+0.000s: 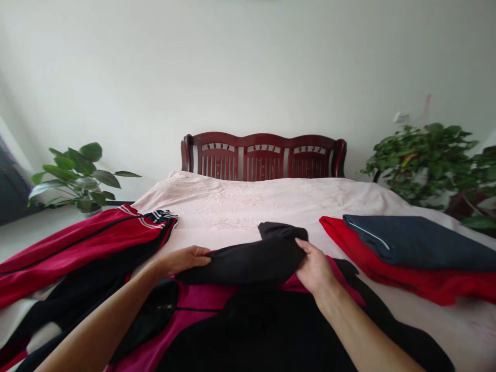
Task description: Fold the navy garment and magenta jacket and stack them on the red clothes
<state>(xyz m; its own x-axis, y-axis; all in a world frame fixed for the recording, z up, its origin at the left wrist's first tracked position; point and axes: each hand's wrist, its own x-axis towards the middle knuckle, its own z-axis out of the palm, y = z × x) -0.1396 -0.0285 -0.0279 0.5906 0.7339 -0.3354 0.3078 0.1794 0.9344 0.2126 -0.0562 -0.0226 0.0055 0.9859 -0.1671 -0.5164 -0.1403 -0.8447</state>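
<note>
A black-and-magenta top point(248, 330) lies spread over the near part of the bed. Both hands grip a black part of it, lifted a little above the rest; whether this is a sleeve or a hood I cannot tell. My left hand point(189, 260) pinches its left end between thumb and fingers. At the right end, my right hand point(315, 266) is closed on the cloth with the thumb on top, its other fingers mostly hidden. Beyond that thumb, the end of the black cloth is bent back towards the headboard.
Red and dark striped clothes point(85, 237) lie on the left. A folded dark blue garment point(422, 243) rests on a folded red one point(426, 287) at the right. The pale bedspread point(240, 201) reaches a wooden headboard point(263, 157). Leafy plants point(426, 160) flank the bed.
</note>
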